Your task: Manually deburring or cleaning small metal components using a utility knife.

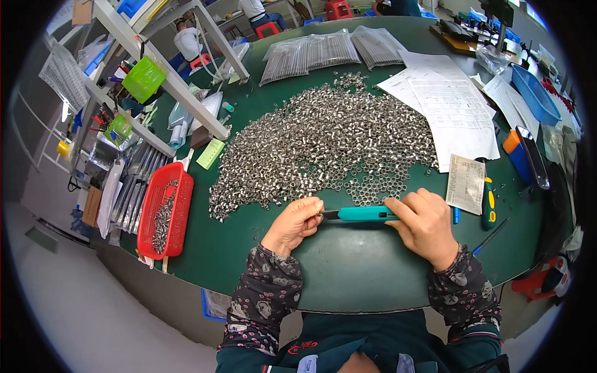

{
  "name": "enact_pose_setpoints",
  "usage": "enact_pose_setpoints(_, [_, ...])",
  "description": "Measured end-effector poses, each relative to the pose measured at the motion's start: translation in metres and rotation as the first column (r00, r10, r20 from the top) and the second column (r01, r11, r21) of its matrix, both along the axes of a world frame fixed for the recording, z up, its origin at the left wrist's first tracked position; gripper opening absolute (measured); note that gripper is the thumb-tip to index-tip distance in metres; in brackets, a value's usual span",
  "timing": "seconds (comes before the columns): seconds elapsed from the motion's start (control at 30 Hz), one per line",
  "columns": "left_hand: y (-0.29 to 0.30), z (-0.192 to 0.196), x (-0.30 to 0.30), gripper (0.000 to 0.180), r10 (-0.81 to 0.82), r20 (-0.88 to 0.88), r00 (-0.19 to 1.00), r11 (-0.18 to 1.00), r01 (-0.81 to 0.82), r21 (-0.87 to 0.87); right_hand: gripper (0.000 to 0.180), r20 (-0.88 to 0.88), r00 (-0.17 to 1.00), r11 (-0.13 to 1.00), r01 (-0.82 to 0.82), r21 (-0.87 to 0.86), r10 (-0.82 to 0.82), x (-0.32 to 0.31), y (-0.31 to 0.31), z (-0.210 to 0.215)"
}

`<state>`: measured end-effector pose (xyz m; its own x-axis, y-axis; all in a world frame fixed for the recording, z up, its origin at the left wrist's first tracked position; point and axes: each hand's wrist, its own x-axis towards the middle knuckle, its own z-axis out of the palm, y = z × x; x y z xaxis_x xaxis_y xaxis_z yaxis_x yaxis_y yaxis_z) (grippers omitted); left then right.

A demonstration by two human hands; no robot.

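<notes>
Knife [365, 214] is pinched by the right hand [424, 227], its tip seemingly steadied against an indistinct piece [321, 214] pinched by the left hand [293, 224].

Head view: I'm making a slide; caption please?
Right hand grips teal tool, left hand at its tip, near heaped metal rings.

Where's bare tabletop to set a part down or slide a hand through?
Bare green table between left sleeve and right sleeve, from below the cutter to the near edge. Also between the red basket and left sleeve. Crowded: middle, metal pieces; far side, bags; right, papers and screwdriver.
</notes>
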<state>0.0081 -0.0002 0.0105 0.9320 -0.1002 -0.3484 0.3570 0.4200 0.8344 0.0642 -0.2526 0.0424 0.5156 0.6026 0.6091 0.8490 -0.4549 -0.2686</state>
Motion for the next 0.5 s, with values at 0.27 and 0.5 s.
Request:
enact_pose_setpoints(0.27, [-0.005,-0.009,0.001,0.012,0.129,0.261,0.957,0.975,-0.074,-0.210,0.030,-0.210,0.978,0.981,0.034,0.192,0.007,-0.002,0.000,-0.010])
enact_pose_setpoints(0.5, [-0.008,-0.008,0.003,0.011,0.235,0.329,0.915,0.971,-0.209,-0.113,0.027,-0.620,0.781,0.975,0.074,0.208,0.073,-0.006,0.003,-0.017])
